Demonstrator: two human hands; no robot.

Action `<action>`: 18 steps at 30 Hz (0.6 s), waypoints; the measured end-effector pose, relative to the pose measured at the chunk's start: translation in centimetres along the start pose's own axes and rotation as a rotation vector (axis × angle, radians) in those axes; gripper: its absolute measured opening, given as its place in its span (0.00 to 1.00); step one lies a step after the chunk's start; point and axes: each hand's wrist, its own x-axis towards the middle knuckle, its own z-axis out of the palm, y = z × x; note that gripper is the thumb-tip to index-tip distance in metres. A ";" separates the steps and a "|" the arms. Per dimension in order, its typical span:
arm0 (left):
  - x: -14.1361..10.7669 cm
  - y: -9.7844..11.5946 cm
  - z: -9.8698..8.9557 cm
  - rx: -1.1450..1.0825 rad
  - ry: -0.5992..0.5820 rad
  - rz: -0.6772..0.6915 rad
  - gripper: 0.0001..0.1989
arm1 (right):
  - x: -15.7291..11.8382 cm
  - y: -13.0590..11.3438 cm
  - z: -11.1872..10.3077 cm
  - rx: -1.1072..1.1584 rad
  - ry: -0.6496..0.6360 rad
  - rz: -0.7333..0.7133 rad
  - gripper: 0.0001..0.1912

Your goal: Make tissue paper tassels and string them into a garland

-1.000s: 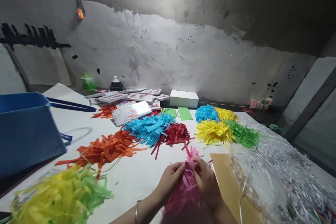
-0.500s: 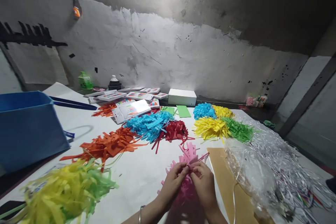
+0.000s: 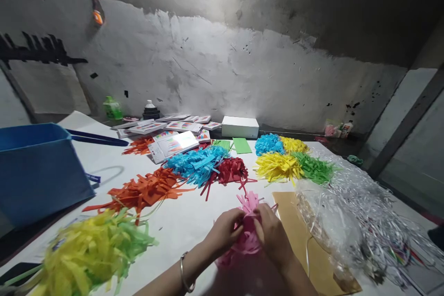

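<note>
A bundle of fringed pink paper point(image 3: 250, 237) lies on the white table at the lower middle, between my two hands. My left hand point(image 3: 227, 227), with a metal bangle on its wrist, pinches the left side of the pink paper. On the other side, my right hand point(image 3: 272, 231) is closed on the paper, its fingertips partly hidden in it. Just beyond the pink strips sits dark red fringed paper point(image 3: 233, 170). A brown cardboard sheet point(image 3: 301, 240) lies right beside my right hand.
Orange point(image 3: 149, 188), blue point(image 3: 196, 164) and yellow-green fringed paper point(image 3: 90, 252) lie left; a blue bin point(image 3: 41, 171) stands far left. Flat boxes point(image 3: 175, 145) and a white box point(image 3: 240, 127) are behind. Yellow paper point(image 3: 279, 167) and clear plastic point(image 3: 335, 215) are right.
My hands have moved slightly apart and shifted on the pink paper, which now looks more bunched between them. The left forearm reaches in at a flatter angle.
</note>
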 end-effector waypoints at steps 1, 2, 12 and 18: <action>0.0 0.1 -0.1 0.047 -0.008 0.030 0.08 | -0.1 0.0 0.1 0.001 -0.014 0.000 0.15; 0.0 0.1 -0.2 0.090 -0.019 0.061 0.09 | -0.1 0.0 0.2 0.006 -0.031 0.008 0.17; 0.4 0.7 -1.7 0.249 -0.103 0.323 0.10 | 0.3 1.2 -0.9 0.306 -0.217 0.332 0.17; 0.4 1.9 -2.4 0.067 0.024 0.310 0.07 | 0.0 2.4 -1.4 0.268 -0.064 0.379 0.21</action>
